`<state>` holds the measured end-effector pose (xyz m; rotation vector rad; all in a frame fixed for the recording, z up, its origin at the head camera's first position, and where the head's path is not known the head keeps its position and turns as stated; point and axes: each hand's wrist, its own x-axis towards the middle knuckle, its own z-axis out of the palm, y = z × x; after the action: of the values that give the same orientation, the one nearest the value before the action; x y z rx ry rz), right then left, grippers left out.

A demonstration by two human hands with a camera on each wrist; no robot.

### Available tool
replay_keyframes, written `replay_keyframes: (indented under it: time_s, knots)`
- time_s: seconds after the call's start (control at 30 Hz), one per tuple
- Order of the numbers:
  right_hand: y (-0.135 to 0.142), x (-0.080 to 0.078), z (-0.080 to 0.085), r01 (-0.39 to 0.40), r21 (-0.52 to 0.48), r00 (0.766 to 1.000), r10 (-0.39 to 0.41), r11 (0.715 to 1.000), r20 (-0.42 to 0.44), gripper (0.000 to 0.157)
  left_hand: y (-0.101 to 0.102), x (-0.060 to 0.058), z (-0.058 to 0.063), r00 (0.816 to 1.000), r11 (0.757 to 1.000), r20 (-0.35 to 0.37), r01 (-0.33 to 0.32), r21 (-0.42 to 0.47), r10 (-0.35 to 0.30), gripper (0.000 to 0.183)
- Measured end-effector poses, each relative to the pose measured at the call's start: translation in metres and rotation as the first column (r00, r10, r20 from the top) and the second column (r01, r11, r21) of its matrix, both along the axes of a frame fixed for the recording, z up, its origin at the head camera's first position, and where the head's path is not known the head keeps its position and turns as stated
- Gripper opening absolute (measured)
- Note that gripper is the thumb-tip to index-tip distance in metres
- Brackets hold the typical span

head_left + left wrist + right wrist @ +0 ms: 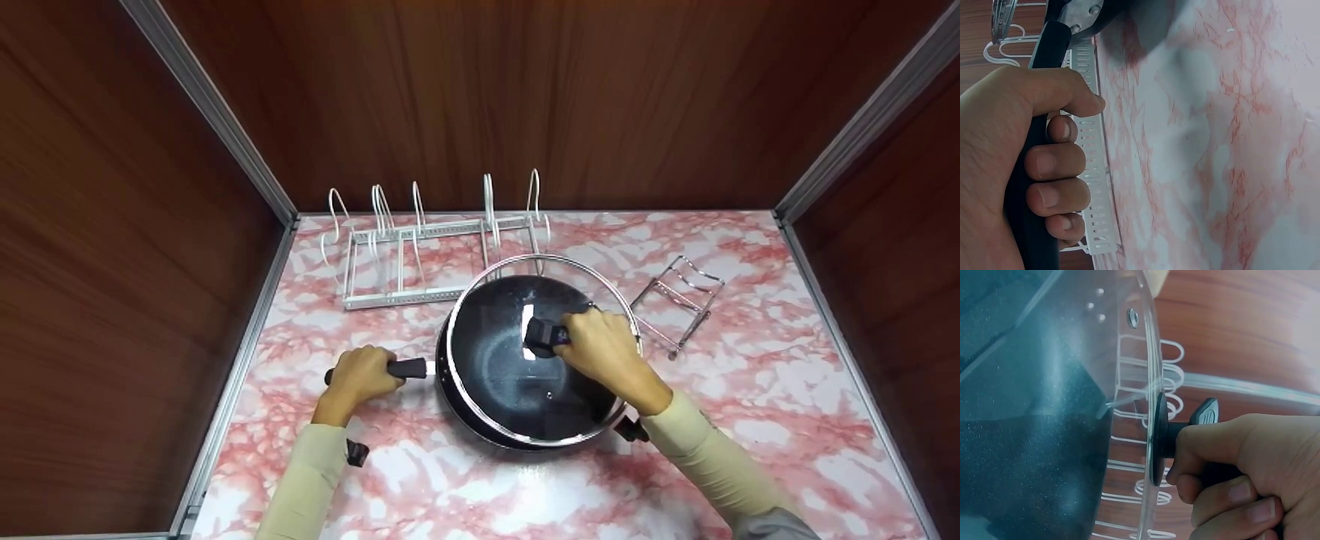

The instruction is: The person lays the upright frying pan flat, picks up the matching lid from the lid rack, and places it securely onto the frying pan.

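My left hand [365, 373] grips the black long handle [409, 368] of a dark, deep frying pan [453, 394]. In the left wrist view the fingers curl right round that handle. My right hand [606, 349] holds the black knob [541, 337] of a round glass lid [495, 345] with a metal rim. The lid is over the pan but shifted towards the back, and the pan's dark inside shows through it. The right wrist view shows a gap between lid and pan [1044, 455].
Behind the pan stands a white wire rack [405, 298] with several upright loops. A small chrome wire stand [679, 300] is on the right. Wooden panels [525, 105] with metal edging enclose the red-and-white marbled table [757, 431] at back and sides.
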<state>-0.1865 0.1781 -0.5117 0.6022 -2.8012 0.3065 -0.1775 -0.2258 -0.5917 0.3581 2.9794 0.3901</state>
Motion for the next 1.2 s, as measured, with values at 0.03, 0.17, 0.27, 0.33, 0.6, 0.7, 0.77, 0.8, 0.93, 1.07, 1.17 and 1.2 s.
replay_keyframes:
  time_s: [0.03,0.17,0.27,0.33,0.6,0.7,0.77,0.8,0.93,1.07,1.17,1.2]
  knots:
    - [0.0,0.0,0.0,0.002,0.001,1.0,-0.002,1.0,0.005,0.023,0.0,0.0,0.0,1.0,1.0,0.003,-0.001,0.002,0.001,0.024]
    - [-0.002,0.0,-0.001,0.006,0.011,1.0,-0.006,1.0,0.02,0.024,0.0,0.0,0.001,1.0,1.0,0.009,-0.003,0.007,0.003,0.024]
    - [-0.003,0.0,-0.001,0.002,0.014,1.0,-0.002,1.0,0.015,0.027,0.001,-0.001,0.002,1.0,1.0,0.006,-0.002,0.006,0.002,0.024]
    - [-0.003,0.0,-0.002,-0.002,0.015,1.0,0.002,1.0,0.012,0.029,0.001,-0.001,0.002,1.0,1.0,0.003,-0.002,0.006,0.002,0.024]
    - [-0.006,0.002,-0.006,-0.02,0.027,1.0,0.02,0.999,0.019,0.028,0.001,-0.001,0.002,1.0,1.0,0.015,-0.007,-0.002,0.007,0.023]
    - [-0.007,0.002,-0.006,-0.011,0.04,0.999,0.009,0.999,0.03,0.026,0.001,-0.001,0.002,1.0,1.0,0.018,-0.006,-0.003,0.006,0.023]
    - [-0.008,0.001,-0.007,-0.001,0.046,0.999,-0.001,0.999,0.04,0.026,0.001,-0.001,0.002,1.0,1.0,0.02,-0.008,-0.005,0.008,0.024]
    - [-0.009,0.001,-0.007,0.002,0.048,0.999,-0.004,0.999,0.045,0.026,0.001,-0.001,0.002,1.0,1.0,0.021,-0.009,-0.005,0.009,0.024]
    - [-0.01,0.0,-0.009,0.002,0.05,0.999,-0.005,0.999,0.046,0.026,0.001,-0.001,0.002,1.0,1.0,0.015,-0.01,-0.005,0.01,0.025]
    - [-0.011,-0.001,-0.01,-0.015,0.042,0.999,0.014,0.999,0.03,0.025,0.002,0.0,0.001,1.0,1.0,-0.007,-0.004,-0.003,0.004,0.025]
    - [-0.011,-0.003,-0.012,-0.025,0.038,0.999,0.024,0.999,0.033,0.024,0.001,0.0,0.001,1.0,1.0,-0.019,-0.001,-0.001,0.001,0.025]
    - [-0.011,-0.003,-0.012,-0.027,0.039,0.999,0.026,0.999,0.039,0.024,0.001,0.0,0.001,1.0,1.0,-0.02,-0.001,0.0,0.001,0.025]
